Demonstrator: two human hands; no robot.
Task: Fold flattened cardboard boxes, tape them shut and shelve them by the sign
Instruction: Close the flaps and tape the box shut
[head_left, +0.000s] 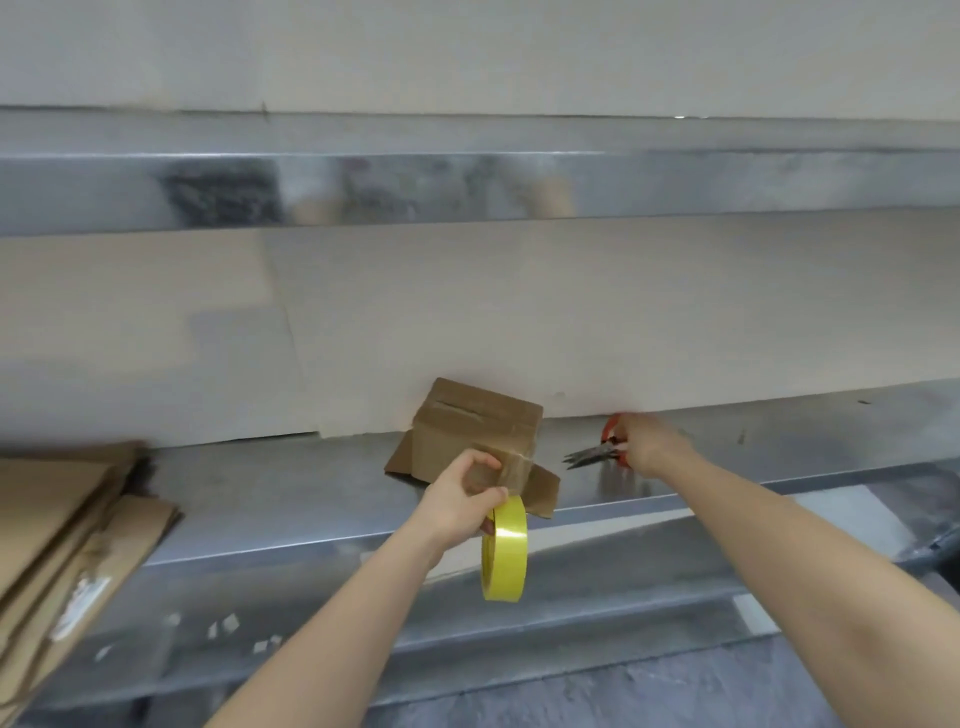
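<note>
Cardboard box (475, 423), folded up into shape, stands on the metal shelf (291, 499) close to the back, and everything else is placed from it. Nearest of all, below and in front of the box, a yellow tape roll (506, 551) hangs on edge past the shelf's front lip. The left hand (460, 499) grips the roll at its top with curled fingers, and it sits right against the box's near corner. A glossy clear strip of tape covers that corner.

Two loose brown flaps lie flat on the shelf at the foot of the box, one to its near left and one to its near right. A narrow open slit runs across the box top.

Far to the left of the box, a stack of flattened cardboard boxes (67, 525) lies on the shelf, overhanging the front edge. Small pale scraps (223, 626) dot the ledge below and left of the box.

Just right of the box, the right hand (647, 447) closes around the orange handles of the scissors (589, 454). Their blades are slightly parted and point toward the box without touching it. Blur hides whether the scissors rest on the shelf or are lifted off it.

Behind the box, a pale cardboard sheet (519, 322) lines the back. Above it runs a shiny upper shelf (467, 187).
</note>
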